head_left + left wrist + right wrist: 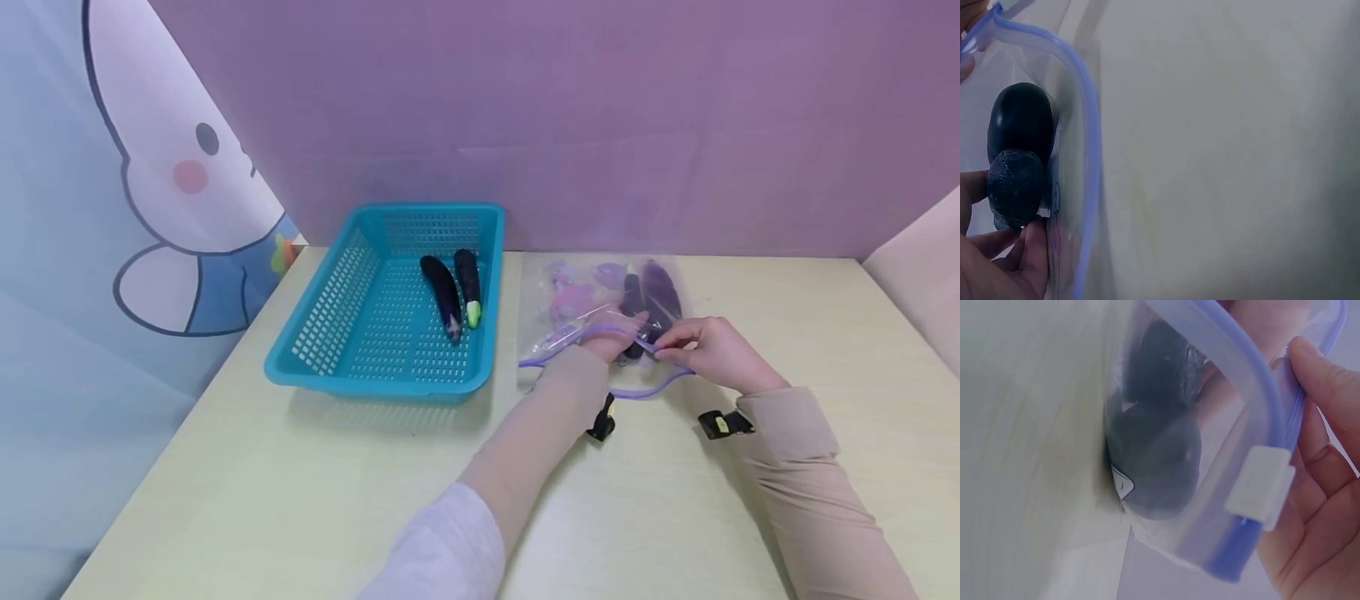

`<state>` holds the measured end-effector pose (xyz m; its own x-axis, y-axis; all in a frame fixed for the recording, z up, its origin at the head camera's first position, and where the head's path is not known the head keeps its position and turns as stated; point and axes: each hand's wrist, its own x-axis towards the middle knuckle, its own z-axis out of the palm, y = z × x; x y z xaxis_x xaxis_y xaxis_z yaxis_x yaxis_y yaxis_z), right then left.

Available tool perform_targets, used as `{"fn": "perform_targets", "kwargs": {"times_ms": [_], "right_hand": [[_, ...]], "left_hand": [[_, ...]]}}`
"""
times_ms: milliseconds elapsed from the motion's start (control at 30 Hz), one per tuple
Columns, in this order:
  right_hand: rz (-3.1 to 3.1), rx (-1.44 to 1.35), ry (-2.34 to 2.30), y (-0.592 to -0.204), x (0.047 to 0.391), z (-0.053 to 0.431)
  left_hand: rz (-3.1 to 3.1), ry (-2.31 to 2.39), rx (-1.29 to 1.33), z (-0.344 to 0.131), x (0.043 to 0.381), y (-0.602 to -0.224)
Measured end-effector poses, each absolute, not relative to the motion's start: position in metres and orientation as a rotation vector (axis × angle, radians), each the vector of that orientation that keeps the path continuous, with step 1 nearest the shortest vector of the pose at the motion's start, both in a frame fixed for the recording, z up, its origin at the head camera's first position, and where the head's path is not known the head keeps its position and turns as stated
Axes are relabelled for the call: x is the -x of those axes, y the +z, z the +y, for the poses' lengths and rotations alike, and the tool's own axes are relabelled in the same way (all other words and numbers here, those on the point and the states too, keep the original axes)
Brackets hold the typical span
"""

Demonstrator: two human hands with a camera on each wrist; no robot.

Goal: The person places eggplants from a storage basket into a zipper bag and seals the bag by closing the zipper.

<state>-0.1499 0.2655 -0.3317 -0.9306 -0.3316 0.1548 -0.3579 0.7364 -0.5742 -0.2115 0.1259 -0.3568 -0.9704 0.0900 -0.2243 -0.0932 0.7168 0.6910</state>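
Observation:
A clear zip bag (536, 287) with a purple rim and printed pink and purple figures lies mouth toward me on the table. My left hand (609, 335) reaches in through the mouth and holds a dark eggplant (1015, 190) between thumb and fingers. Beside it in the bag lies a second, wider eggplant (660, 292). The right hand (708, 350) pinches the bag's rim at its right side and keeps the mouth apart. A white zip slider (1260, 486) sits on the rim near that hand in the right wrist view.
Left of the bag stands a turquoise plastic basket (300, 375). Inside are two eggplants, one dark eggplant (442, 292) and another with a green tip (468, 283). A purple backdrop (570, 125) rises behind the pale table (375, 492).

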Motion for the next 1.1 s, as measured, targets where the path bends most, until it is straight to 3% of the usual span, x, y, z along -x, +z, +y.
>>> {"fn": "perform_targets", "kwargs": {"times_ms": [400,600,833,1100], "right_hand": [[-2.881,-0.582,0.974,-0.328,0.148,0.264],[-2.875,-0.591,0.983,-0.329,0.147,0.264],[-2.858,-0.601,0.973,-0.331,0.147,0.265],[-2.899,-0.587,0.963,-0.330,0.148,0.264]], "left_hand": [[2.746,1.092,-0.082,0.124,0.213,-0.350],[2.877,0.785,-0.128,0.122,0.219,-0.353],[3.074,0.085,-0.040,0.126,0.240,-0.364],[3.123,0.006,-0.042,0.132,0.250,-0.379]]}}
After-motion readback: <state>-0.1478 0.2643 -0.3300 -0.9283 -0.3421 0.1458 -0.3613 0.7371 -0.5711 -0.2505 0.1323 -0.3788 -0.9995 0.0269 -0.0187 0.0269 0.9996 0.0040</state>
